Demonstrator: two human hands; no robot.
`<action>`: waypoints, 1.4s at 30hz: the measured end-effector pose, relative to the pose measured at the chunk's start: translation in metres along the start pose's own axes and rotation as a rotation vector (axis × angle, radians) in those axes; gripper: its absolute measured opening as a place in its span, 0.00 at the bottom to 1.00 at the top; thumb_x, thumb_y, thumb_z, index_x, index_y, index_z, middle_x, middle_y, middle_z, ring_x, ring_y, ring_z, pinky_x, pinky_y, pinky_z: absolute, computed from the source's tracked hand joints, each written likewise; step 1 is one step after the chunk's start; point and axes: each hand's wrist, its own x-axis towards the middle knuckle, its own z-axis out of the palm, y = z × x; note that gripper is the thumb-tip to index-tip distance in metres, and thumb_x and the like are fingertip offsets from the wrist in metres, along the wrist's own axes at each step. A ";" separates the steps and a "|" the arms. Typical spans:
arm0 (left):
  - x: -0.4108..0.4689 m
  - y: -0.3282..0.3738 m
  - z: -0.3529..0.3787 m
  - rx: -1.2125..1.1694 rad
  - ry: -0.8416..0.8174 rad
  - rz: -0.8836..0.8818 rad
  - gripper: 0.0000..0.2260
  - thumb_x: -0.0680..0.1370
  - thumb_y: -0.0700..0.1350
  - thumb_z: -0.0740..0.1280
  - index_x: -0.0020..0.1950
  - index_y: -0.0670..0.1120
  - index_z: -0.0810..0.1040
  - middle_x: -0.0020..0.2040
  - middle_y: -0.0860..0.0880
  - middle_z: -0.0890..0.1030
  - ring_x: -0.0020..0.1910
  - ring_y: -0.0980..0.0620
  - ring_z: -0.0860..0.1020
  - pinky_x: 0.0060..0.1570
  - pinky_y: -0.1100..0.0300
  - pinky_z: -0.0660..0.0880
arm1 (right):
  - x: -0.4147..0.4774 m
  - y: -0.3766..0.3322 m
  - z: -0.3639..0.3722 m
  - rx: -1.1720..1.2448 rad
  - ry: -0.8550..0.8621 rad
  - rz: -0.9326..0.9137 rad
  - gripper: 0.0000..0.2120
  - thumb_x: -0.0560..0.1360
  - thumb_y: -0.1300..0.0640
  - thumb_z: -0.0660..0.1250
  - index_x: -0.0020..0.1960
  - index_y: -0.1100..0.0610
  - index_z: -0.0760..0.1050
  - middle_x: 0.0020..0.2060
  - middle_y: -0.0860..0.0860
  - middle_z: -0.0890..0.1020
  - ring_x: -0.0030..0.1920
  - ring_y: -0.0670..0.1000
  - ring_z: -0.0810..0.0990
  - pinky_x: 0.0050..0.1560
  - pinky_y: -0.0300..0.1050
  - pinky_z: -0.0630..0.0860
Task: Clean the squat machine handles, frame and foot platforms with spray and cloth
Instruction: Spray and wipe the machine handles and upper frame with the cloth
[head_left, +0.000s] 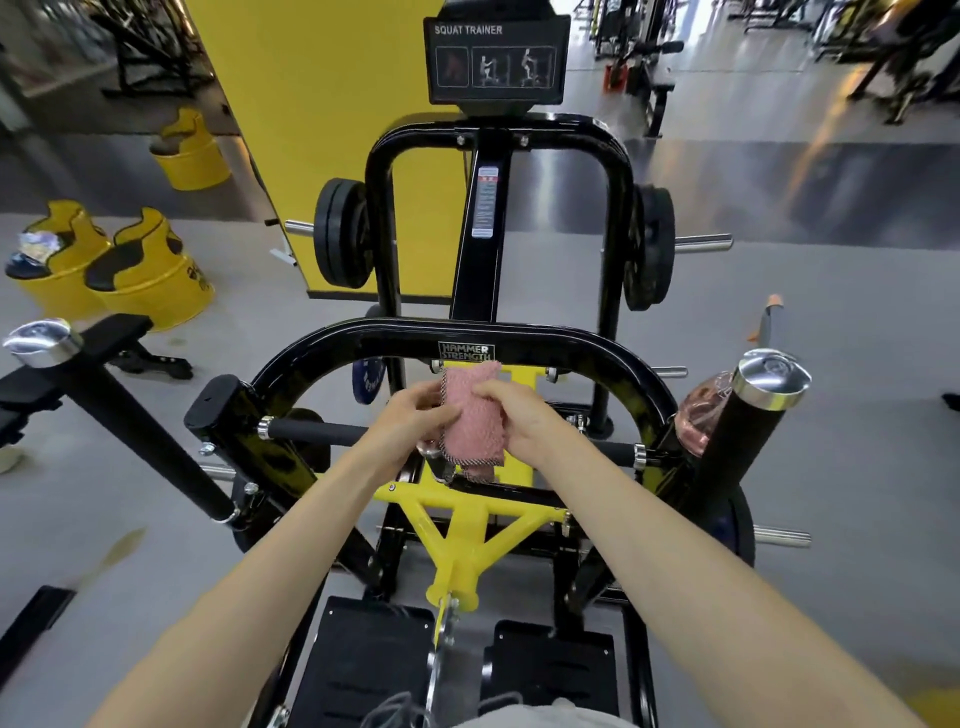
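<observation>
I hold a pink cloth (477, 421) with both hands in front of me, above the black horizontal handle bar (311, 431) of the squat machine. My left hand (415, 421) grips its left edge and my right hand (519, 421) grips its right side. The black curved frame (363, 338) arches just beyond the cloth. Two black foot platforms (363, 660) lie below, either side of the yellow lever (457, 535). A pink spray bottle (701, 415) sits wedged by the right upright handle (753, 415).
A long black handle (130, 415) with a chrome cap angles up on the left. Weight plates (340, 239) hang on both sides of the rear frame. Yellow barrel seats (150, 280) stand on the grey floor at left, by a yellow pillar (322, 104).
</observation>
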 end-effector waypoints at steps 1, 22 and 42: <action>0.002 0.003 0.003 0.012 0.010 0.012 0.18 0.77 0.41 0.69 0.66 0.44 0.73 0.54 0.48 0.80 0.53 0.49 0.79 0.46 0.59 0.76 | 0.000 -0.001 -0.003 0.012 -0.013 -0.006 0.11 0.77 0.63 0.64 0.59 0.62 0.74 0.46 0.57 0.80 0.46 0.55 0.79 0.52 0.54 0.76; 0.004 0.035 0.037 0.122 0.053 -0.060 0.11 0.81 0.50 0.62 0.58 0.46 0.75 0.48 0.45 0.81 0.38 0.49 0.83 0.29 0.56 0.79 | 0.015 0.033 -0.011 0.078 0.050 -0.039 0.23 0.71 0.37 0.68 0.57 0.54 0.79 0.52 0.57 0.83 0.55 0.57 0.81 0.59 0.55 0.76; 0.024 -0.043 0.006 0.690 0.302 -0.034 0.18 0.82 0.57 0.46 0.62 0.51 0.68 0.55 0.46 0.78 0.56 0.44 0.75 0.59 0.42 0.69 | 0.036 0.095 0.019 -0.785 0.333 -0.312 0.09 0.75 0.67 0.60 0.40 0.57 0.74 0.43 0.56 0.73 0.43 0.54 0.72 0.37 0.43 0.63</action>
